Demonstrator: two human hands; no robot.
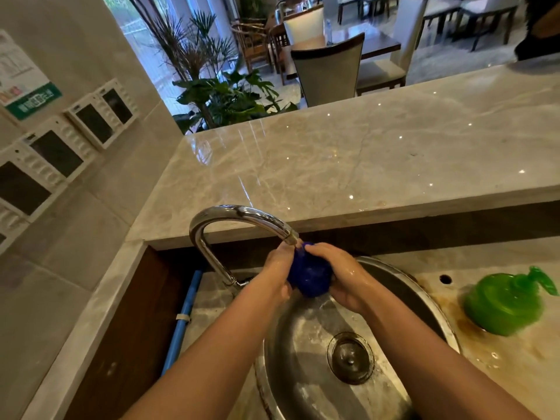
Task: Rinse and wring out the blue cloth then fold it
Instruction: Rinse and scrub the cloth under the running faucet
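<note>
Rinsing the blue cloth (309,275) under the tap (242,216)

Left hand (277,272) and right hand (339,275) both curl round the balled cloth, squeezing it above the sink (424,294) at its far edge; water may splash the counter (348,159), or the wet wad slip down toward the drain (350,357).

A raised ledge of pale veined marble (348,153) is set across the view, and small points of light are reflected in its polished top. The wall on the left (75,40) is clad in large beige tiles; a row of white-framed dark panels (100,116), possibly screens, is mounted on it below a printed notice (21,80). Beyond the ledge, leafy potted plants (224,95) are placed beside tall glazing (133,28), through which daylight is admitted. High-backed chairs (330,74) are drawn up to dark wooden tables (378,45) on a glossy pale floor (448,62)
</note>
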